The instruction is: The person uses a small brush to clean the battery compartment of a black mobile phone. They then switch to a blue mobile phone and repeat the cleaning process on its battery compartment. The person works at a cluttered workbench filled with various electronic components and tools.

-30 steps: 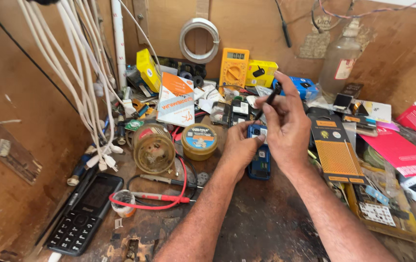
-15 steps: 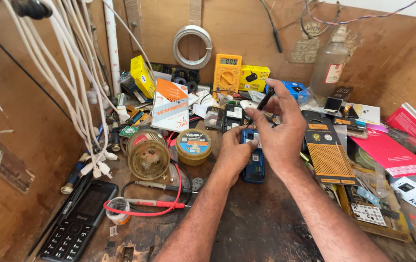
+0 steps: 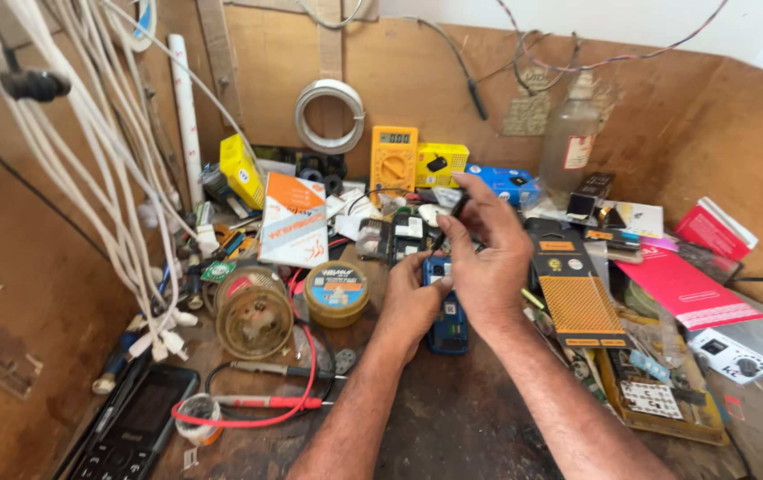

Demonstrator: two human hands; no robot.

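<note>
A small blue phone (image 3: 448,324) with its back off lies on the dark wooden bench. My left hand (image 3: 414,298) rests on the phone's left side and pins it down. My right hand (image 3: 486,258) hovers just over the phone's upper end, fingers pinched around a thin black tool (image 3: 460,206) whose tip points down toward the phone. Most of the phone's top is hidden behind my two hands.
A yellow multimeter (image 3: 394,160), coiled white wire (image 3: 329,116), glass bottle (image 3: 568,147) and small boxes line the back wall. Solder paste tins (image 3: 335,292), red and black probe leads (image 3: 266,402) and a black keypad phone (image 3: 128,436) lie at left. Packaged parts (image 3: 577,298) crowd the right.
The camera has tilted up and pulled back. My right hand has lowered the black tool nearer the phone. My left hand stays on the phone.
</note>
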